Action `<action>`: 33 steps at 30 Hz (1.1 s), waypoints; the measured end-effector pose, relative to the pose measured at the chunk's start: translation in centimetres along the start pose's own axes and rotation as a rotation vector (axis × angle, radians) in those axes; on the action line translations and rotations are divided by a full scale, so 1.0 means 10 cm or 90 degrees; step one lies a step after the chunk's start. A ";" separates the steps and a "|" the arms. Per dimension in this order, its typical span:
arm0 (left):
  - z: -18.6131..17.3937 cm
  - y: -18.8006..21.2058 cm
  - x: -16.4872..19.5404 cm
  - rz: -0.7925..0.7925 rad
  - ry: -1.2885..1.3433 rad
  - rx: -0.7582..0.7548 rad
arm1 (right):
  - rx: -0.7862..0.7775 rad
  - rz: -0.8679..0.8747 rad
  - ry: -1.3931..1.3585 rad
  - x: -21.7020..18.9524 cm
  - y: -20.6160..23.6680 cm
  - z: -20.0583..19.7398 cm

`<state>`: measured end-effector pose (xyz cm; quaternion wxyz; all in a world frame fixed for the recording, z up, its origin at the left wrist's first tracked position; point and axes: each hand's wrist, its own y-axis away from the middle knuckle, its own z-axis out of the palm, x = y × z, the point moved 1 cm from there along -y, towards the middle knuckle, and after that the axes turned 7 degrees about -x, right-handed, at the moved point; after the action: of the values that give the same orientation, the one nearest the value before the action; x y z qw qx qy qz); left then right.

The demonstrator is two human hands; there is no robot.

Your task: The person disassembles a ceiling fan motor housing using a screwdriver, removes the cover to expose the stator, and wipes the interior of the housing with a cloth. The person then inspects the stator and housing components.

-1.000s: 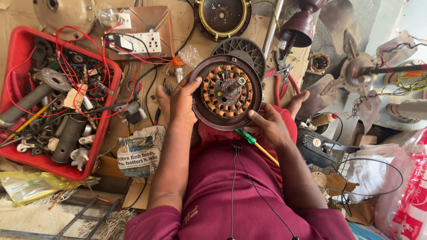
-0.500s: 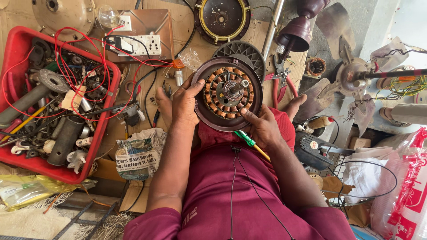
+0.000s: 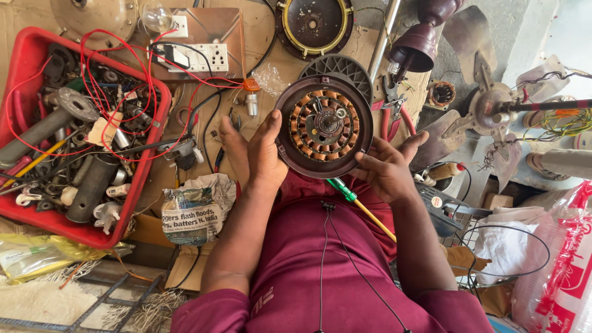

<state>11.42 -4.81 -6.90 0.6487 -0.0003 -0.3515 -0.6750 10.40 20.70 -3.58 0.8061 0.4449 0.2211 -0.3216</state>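
Note:
A round brown fan motor housing with copper windings rests on my lap, tilted toward me. My left hand grips its left rim, thumb on the edge. On the lower right rim sits my right hand, fingers spread around it. A screwdriver with a green and yellow handle lies under my right hand across my maroon shirt; whether the hand touches it I cannot tell.
A red crate of metal parts and red wires stands at left. A switch board and bulb lie behind. Another round fan cover, red-handled pliers, a fan blade hub and a newspaper bundle surround me.
The motor housing has been turned a little in my hands and sits slightly lower; my right hand slid further around its lower right rim.

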 end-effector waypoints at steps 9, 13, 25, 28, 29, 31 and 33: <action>-0.14 0.44 -0.01 -0.075 -0.177 -0.012 | 0.181 -0.212 0.019 -0.16 -0.27 -0.30; -0.17 0.46 -0.03 -0.078 -0.169 -0.023 | 0.206 -0.386 0.185 -0.12 -0.27 -0.25; -0.16 0.38 -0.27 -0.025 -0.220 -0.039 | -0.039 -0.277 0.243 0.00 0.11 0.33; -0.13 0.38 -0.25 -0.026 -0.211 -0.031 | -0.068 -0.274 0.212 0.01 0.10 0.38; -0.12 0.38 -0.25 -0.021 -0.222 -0.026 | -0.073 -0.271 0.210 0.01 0.09 0.39; -0.10 0.38 -0.24 -0.013 -0.242 -0.015 | -0.083 -0.264 0.206 -0.02 0.07 0.40; -0.07 0.38 -0.23 0.010 -0.221 -0.038 | -0.090 -0.243 0.217 -0.06 0.02 0.40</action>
<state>15.47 -2.80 -6.67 0.5834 -0.1392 -0.4379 -0.6697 10.36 17.52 -1.03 0.7110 0.3853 0.4558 -0.3719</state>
